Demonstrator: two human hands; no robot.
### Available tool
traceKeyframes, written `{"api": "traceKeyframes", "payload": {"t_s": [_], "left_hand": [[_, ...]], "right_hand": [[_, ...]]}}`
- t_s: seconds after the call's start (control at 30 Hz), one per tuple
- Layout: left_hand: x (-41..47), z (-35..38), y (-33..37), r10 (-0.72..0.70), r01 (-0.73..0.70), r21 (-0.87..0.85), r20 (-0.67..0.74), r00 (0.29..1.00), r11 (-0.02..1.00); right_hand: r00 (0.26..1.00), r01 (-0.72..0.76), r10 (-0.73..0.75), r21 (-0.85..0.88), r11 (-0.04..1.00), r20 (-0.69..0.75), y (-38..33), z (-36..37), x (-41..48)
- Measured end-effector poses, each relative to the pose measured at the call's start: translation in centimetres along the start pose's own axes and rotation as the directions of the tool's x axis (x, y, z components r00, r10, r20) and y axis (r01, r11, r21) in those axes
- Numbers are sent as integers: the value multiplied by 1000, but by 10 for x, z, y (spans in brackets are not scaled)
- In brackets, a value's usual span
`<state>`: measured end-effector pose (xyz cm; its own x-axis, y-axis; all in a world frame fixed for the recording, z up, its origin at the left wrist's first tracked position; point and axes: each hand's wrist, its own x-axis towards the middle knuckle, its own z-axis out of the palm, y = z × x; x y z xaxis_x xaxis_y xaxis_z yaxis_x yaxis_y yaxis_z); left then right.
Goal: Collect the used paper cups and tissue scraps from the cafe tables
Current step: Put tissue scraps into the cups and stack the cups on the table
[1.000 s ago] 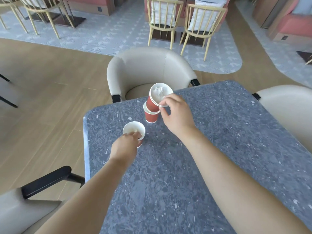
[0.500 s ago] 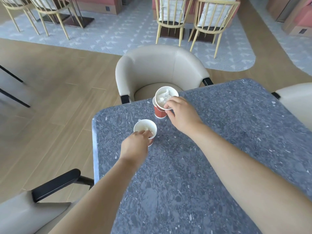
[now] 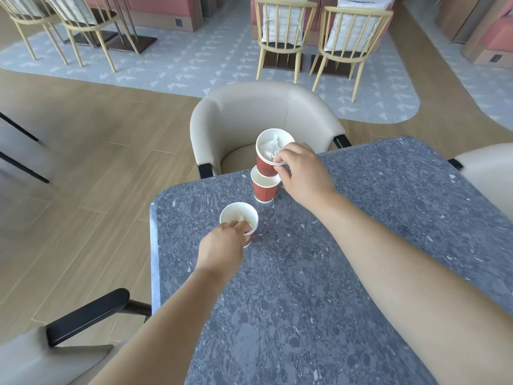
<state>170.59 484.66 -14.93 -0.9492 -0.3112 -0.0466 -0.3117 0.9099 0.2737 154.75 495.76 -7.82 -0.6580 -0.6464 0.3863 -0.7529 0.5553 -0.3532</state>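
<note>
So the right hand (image 3: 302, 173) grips a tilted red paper cup (image 3: 266, 162) by its rim, fingers (image 3: 281, 170) curled round its right side, crumpled white tissue (image 3: 270, 148) inside. Its base sits at the mouth of a second red paper cup (image 3: 265, 190) standing at the speckled grey stone worktop (image 3: 333, 273)'s far edge. Nearer, left, the left hand (image 3: 222, 245) pinches a white-lined paper cup (image 3: 236, 215)'s rim.

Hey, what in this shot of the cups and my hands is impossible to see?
Head view:
- Inside of the standing cup: blocked by the held cup tilted over its mouth.
- Base of the near cup: hidden behind the left hand.
- Near edge of the table: cut off by the frame.
</note>
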Motion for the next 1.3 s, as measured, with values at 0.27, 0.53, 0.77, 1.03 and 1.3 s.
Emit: {"api": "traceKeyframes", "payload": {"t_s": [0.27, 0.53, 0.77, 1.03, 1.3], "left_hand": [[10, 2, -2, -12, 12, -44, -8, 1000, 999], [11, -1, 0, -2, 1, -60, -25, 1000, 998], [-23, 3, 2, 5, -3, -14, 82, 997, 1000], [-92, 3, 26, 106, -118, 64, 166, 980, 991], [-157, -3, 52, 242, -279, 148, 229, 943, 949]], "right_hand": [[967, 15, -2, -48, 999, 254, 16, 34, -5], [949, -6, 16, -33, 999, 316, 16, 45, -30], [946, -2, 17, -46, 999, 325, 8, 21, -73], [918, -67, 64, -7, 998, 392, -13, -12, -164], [896, -57, 78, -62, 996, 437, -34, -32, -256]]}}
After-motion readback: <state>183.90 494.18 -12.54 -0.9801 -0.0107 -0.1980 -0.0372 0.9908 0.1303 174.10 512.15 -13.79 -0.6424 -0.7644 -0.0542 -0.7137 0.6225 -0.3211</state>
